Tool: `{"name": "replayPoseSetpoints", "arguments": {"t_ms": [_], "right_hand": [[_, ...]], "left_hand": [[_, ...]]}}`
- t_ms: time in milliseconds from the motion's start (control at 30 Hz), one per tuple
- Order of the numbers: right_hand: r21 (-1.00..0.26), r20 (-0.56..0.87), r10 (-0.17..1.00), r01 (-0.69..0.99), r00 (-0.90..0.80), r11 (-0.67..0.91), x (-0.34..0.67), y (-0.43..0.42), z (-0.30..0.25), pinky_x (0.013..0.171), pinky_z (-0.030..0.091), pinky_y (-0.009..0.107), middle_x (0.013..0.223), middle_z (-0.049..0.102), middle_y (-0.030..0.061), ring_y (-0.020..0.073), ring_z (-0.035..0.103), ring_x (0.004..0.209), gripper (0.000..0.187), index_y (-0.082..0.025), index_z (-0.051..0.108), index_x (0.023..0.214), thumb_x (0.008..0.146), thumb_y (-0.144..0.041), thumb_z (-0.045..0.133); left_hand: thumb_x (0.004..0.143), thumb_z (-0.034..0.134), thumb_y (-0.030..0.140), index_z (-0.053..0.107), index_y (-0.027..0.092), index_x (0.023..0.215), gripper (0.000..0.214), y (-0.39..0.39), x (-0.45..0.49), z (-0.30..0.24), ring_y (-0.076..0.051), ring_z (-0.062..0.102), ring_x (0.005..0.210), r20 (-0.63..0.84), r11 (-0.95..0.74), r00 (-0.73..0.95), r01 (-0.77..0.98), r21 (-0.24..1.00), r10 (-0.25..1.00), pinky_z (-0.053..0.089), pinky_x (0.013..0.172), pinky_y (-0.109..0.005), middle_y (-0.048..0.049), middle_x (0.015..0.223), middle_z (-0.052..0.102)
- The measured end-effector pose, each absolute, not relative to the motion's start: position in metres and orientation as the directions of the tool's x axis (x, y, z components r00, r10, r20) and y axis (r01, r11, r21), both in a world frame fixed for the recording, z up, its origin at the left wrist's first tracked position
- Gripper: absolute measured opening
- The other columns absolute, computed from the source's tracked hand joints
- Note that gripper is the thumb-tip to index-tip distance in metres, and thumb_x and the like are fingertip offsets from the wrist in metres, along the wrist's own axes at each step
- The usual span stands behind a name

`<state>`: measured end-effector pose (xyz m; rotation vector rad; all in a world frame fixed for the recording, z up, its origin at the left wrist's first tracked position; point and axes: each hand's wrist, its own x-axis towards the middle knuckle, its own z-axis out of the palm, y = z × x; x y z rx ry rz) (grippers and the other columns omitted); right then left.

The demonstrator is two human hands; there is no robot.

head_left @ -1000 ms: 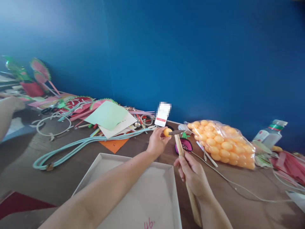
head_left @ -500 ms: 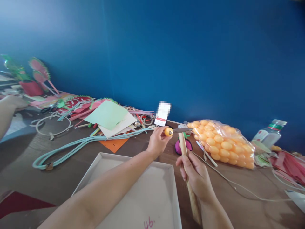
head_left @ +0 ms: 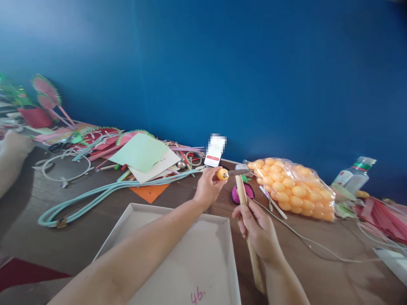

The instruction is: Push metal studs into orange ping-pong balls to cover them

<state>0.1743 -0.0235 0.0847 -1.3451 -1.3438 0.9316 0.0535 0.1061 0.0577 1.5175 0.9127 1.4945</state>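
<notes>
Turned since the earlier frame, the yellow ball (head_left: pixel 223 174) is pinched by the left hand (head_left: pixel 207 186); beside those fingers (head_left: pixel 212 173), a hammer (head_left: pixel 241 190) is gripped by the right hand (head_left: pixel 259 224). Probably light, slick and crushable, the ball is best held by its sides.

A handwritten "46." (head_left: pixel 197 295) in pinkish red stands on the floor of the pale shallow box (head_left: pixel 203 254). The phone screen (head_left: pixel 215 149) is partly pixelated, and the lettering on its red bar (head_left: pixel 212 158) and on the bottle label (head_left: pixel 343 177) is too small to read.
</notes>
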Motion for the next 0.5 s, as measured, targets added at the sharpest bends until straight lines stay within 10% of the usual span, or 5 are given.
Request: {"name": "replayPoseSetpoints", "arguments": {"t_ms": [500], "right_hand": [[-0.964,0.089,0.992,0.26,0.094,0.062,0.1739,-0.0226,0.0855,0.037,0.031,0.021,0.079,0.06,0.0027,0.0076,0.042,0.043,0.027,-0.019,0.053,0.091,0.09,-0.046,0.047]], "left_hand": [[0.07,0.069,0.015,0.061,0.018,0.108,0.039,0.1064,0.0534,0.0599,-0.013,0.063,0.076,0.396,-0.395,0.037,-0.032,0.918,0.917,0.056,0.075,-0.031,-0.0084,0.105,0.059]]}}
